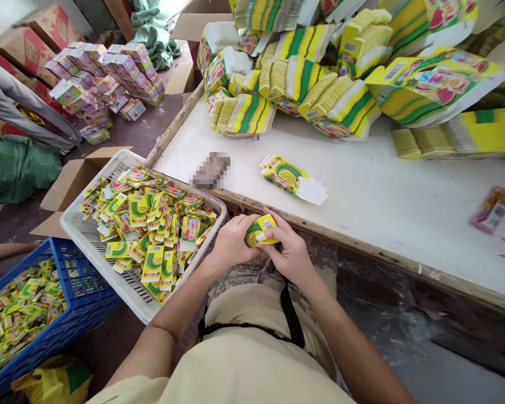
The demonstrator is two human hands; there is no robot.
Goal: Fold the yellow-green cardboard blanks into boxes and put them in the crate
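Between my two hands is a small yellow and green carton, held just off the table's front edge. My left hand wraps its left side. The fingers of my right hand pinch the end with the barcode, by a white flap. Beyond them on the white table lies a short stack of flat cartons with white flaps sticking out to the right. Left of my hands, a white plastic basket holds a heap of folded yellow cartons.
Bundles of flat cartons are piled along the table's back. A pink-purple packet and a blurred item lie on the table. A blue crate of small packets stands at lower left. Pink boxes and a person's leg are behind.
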